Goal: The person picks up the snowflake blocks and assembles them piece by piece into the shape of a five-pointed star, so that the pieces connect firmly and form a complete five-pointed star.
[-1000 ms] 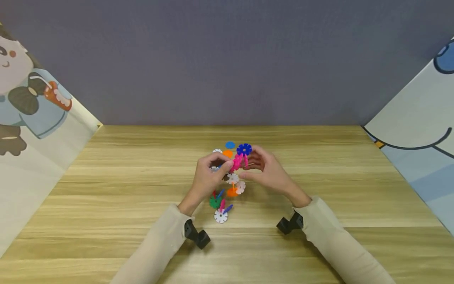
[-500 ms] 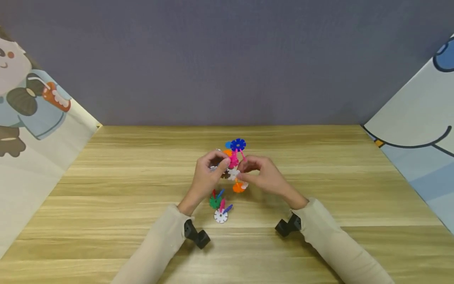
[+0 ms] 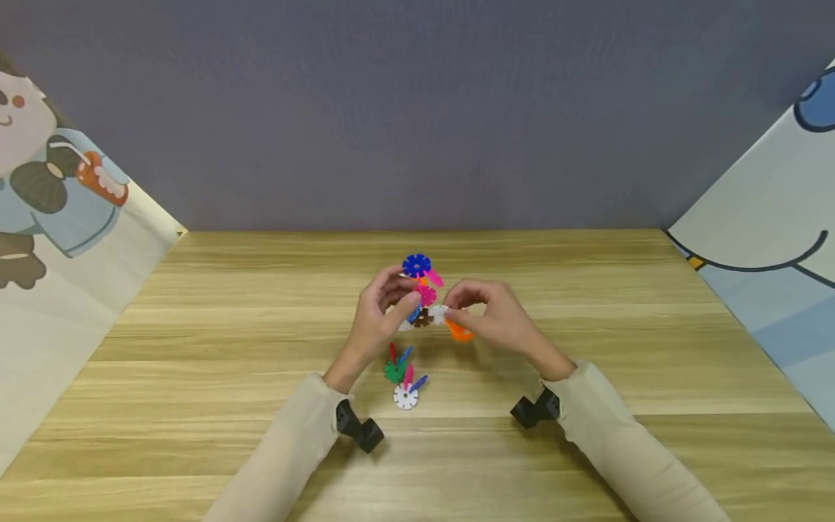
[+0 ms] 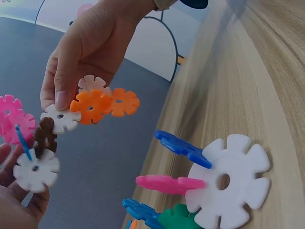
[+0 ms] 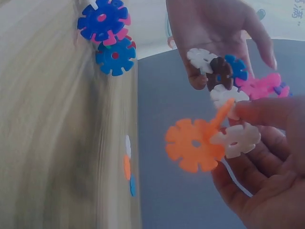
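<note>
A joined cluster of notched plastic snowflake discs is held between both hands. My left hand [image 3: 375, 312] grips its left side, thumb against the pink disc [image 3: 426, 295]. A dark blue disc [image 3: 416, 265] stands at the top of the cluster, and a brown disc [image 3: 422, 317] sits low in its middle. My right hand [image 3: 496, 315] pinches a white disc [image 4: 61, 118] beside the brown one. Orange discs [image 4: 89, 106] and a pale disc [image 5: 237, 140] hang from that white disc on the right side. Some left fingers are hidden behind the pieces.
Nearer on the wooden table [image 3: 261, 341], a green disc [image 3: 395, 371] and a white disc [image 3: 405, 396] stand joined with upright red, pink and blue discs. Several loose discs, one of them orange [image 5: 127, 167], lie farther back. A grey panel [image 3: 417, 116] closes off the rear.
The right hand has gone from open beside the cluster to pinching its white disc. The dark blue top has swung left, while the orange end has moved right.
</note>
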`<action>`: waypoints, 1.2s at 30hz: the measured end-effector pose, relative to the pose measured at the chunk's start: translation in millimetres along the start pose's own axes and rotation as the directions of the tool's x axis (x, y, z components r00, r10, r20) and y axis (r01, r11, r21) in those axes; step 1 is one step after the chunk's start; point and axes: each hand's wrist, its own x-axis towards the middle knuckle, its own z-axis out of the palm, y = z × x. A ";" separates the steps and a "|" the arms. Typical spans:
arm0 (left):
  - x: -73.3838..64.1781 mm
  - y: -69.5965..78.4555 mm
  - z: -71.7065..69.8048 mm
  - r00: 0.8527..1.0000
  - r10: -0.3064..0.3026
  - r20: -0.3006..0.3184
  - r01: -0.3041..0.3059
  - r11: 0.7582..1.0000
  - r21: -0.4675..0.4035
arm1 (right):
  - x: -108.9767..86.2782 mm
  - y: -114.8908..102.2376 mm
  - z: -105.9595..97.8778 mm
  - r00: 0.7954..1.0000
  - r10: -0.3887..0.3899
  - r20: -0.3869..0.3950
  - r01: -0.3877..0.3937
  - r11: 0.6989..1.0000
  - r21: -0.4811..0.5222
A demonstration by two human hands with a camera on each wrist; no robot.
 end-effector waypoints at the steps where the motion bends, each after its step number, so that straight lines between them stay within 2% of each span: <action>1: 0.2 -0.1 -0.2 1.000 -0.002 0.003 0.001 1.000 0.006 | 0.0 -0.3 -0.2 1.000 -0.009 -0.001 0.009 1.000 -0.012; 10: 2.4 -1.3 -0.4 1.000 0.015 0.018 -0.015 0.998 0.053 | 0.6 -4.3 1.9 0.998 -0.060 0.013 0.061 0.990 -0.126; 18: 2.2 -1.7 -2.1 0.998 0.055 0.017 -0.055 0.998 0.008 | 0.8 -6.2 -0.1 0.998 -0.065 -0.003 0.064 0.985 -0.159; 29: 1.6 4.3 -3.5 1.000 -0.005 -0.007 0.005 1.000 -0.011 | 2.1 -5.5 -0.7 0.998 -0.060 -0.004 0.058 0.982 -0.177; 36: 1.2 4.0 -6.3 1.000 0.005 -0.027 -0.005 1.000 -0.007 | 2.2 -4.2 -1.2 0.998 -0.060 0.018 0.063 0.975 -0.214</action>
